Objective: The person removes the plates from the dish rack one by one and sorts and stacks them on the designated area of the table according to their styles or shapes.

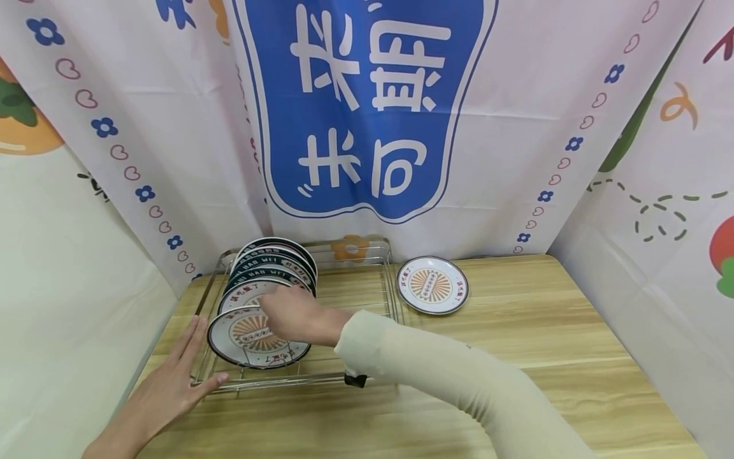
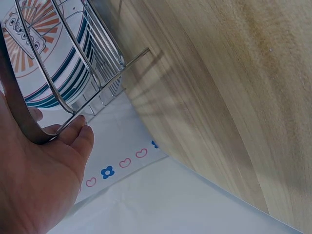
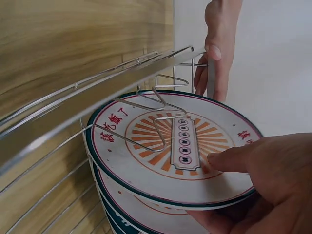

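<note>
The right hand (image 1: 298, 315) pinched the front plate (image 1: 246, 344) of at least five in the wire rack (image 3: 48, 126); the left hand (image 1: 169, 386) gripped its near-left corner. Another plate (image 1: 432, 285) lay beside its right edge.

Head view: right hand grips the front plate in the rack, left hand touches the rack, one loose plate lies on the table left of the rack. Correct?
Not quite: the loose plate lies right of the rack, per the head view. The rest stands.
</note>
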`<state>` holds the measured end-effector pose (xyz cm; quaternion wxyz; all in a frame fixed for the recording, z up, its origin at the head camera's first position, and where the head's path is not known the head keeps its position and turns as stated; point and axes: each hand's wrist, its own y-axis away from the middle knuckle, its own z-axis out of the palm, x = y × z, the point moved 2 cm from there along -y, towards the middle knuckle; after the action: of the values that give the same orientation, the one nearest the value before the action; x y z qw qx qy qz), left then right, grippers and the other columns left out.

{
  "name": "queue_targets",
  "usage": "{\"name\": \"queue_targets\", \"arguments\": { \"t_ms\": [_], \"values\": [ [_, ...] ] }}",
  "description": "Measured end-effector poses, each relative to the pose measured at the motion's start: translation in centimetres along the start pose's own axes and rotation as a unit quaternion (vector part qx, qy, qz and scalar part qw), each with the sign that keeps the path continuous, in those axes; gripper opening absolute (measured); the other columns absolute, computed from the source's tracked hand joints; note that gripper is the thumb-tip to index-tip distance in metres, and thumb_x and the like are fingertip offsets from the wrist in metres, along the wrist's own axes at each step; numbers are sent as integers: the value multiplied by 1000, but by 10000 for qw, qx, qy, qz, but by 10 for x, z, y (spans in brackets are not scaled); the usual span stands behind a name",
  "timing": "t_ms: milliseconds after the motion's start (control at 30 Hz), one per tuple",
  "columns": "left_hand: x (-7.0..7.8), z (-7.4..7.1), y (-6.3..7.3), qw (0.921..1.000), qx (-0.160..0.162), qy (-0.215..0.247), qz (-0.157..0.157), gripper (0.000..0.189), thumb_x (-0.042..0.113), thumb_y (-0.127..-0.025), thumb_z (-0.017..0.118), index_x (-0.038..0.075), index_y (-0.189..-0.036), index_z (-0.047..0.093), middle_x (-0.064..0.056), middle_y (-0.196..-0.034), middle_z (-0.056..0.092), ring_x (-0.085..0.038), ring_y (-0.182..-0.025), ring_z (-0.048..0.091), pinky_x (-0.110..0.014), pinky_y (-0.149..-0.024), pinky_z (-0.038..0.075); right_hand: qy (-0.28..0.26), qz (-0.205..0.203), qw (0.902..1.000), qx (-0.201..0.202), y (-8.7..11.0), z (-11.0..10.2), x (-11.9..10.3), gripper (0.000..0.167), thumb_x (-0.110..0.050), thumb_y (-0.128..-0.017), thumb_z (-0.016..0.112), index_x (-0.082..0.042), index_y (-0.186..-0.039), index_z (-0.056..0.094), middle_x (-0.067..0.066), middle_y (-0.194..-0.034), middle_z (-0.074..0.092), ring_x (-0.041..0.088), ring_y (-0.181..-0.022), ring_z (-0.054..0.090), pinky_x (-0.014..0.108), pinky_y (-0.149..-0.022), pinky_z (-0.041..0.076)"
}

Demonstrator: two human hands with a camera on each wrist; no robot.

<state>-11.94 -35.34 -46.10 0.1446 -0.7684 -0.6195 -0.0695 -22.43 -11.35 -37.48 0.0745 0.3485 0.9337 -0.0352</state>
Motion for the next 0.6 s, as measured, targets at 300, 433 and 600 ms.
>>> {"name": "queue_targets", "arguments": {
  "t_ms": [300,433,600],
  "values": [
    [-2,-1,-1,9998,-111,66,-128,114,50,-98,73,19,-171,-8,-22,-177,0,-45,-95,73,-69,-78,56,-35,-227,9997,-24,4,2,-4,12,-10,-104,65,-16,-107,74,-10,-80,62,4,-68,55,18,-56,48],
    [-1,-1,-1,9999,-105,83,-110,114,49,-97,74,18,-171,-7,-23,-177,1,-52,-100,71,-69,-77,57,-103,-381,9992,10,7,4,-2,10,-16,-106,64,-15,-108,74,-10,-80,62,5,-69,55,18,-58,47],
    [1,-1,0,9998,-120,79,-129,114,50,-97,73,18,-171,-7,-23,-177,1,-61,-109,65,-69,-77,57,-158,-517,9985,121,9,8,2,14,-18,-108,62,-13,-112,75,-7,-84,68,3,-70,59,17,-60,49]
  ]
}}
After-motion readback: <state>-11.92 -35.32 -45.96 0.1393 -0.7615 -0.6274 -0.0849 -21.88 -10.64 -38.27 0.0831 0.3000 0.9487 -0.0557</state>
